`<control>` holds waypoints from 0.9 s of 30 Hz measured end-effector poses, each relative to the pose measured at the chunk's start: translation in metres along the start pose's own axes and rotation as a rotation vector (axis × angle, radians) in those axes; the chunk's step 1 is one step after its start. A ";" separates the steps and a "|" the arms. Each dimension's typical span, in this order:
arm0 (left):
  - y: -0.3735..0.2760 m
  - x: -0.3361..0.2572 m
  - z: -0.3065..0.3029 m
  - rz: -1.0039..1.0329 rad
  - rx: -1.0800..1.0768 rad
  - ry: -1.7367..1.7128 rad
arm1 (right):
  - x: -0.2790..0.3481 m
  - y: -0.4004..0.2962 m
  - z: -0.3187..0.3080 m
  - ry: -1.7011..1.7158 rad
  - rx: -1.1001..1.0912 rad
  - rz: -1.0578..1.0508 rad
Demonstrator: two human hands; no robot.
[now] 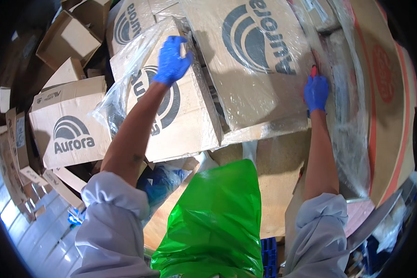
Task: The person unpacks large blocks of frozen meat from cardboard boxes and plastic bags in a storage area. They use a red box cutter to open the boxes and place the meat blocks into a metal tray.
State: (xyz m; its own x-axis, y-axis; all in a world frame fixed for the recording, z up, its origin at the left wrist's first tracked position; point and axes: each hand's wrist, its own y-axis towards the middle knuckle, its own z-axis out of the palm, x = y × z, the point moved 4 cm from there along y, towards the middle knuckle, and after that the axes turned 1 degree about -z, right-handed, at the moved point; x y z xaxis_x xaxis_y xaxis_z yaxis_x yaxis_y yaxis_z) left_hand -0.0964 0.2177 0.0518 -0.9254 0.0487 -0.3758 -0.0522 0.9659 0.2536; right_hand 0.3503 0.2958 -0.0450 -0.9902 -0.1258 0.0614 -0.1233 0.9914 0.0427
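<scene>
My left hand (173, 62), in a blue glove, is over a cardboard carton (198, 121) printed with a dark arched logo. Its thumb stands away from the bent fingers, with nothing seen between them. Loose clear plastic film (120, 92) hangs off that carton's left side. My right hand (316, 92), also gloved in blue, grips a small red-handled tool (313, 71). The tool's tip lies at the right edge of a large film-wrapped carton (243, 93), and its working end is hard to make out.
A smaller logo carton (71, 139) lies tilted at left, below an opened box (71, 38). To the right stand film-wrapped goods (344, 80) and a carton with red stripes (391, 121). A green plastic apron (212, 215) covers my front. Flattened cardboard (15, 149) leans above a tiled floor (38, 236).
</scene>
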 end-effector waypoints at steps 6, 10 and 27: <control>0.071 -0.014 0.064 0.001 0.075 0.093 | -0.012 -0.015 0.001 -0.017 -0.324 0.031; 0.134 0.011 0.087 -0.062 0.046 0.077 | -0.013 -0.017 0.007 -0.032 -0.184 0.278; 0.228 0.080 0.166 -0.439 0.185 0.337 | -0.017 -0.021 0.010 0.209 -0.374 0.256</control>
State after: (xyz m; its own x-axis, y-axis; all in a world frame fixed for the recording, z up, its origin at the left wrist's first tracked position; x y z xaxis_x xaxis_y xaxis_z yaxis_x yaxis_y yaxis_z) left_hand -0.1198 0.4837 -0.0681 -0.9019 -0.4205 -0.0984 -0.4193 0.9072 -0.0335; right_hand 0.3694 0.2772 -0.0569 -0.9463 0.0774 0.3140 0.1919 0.9159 0.3526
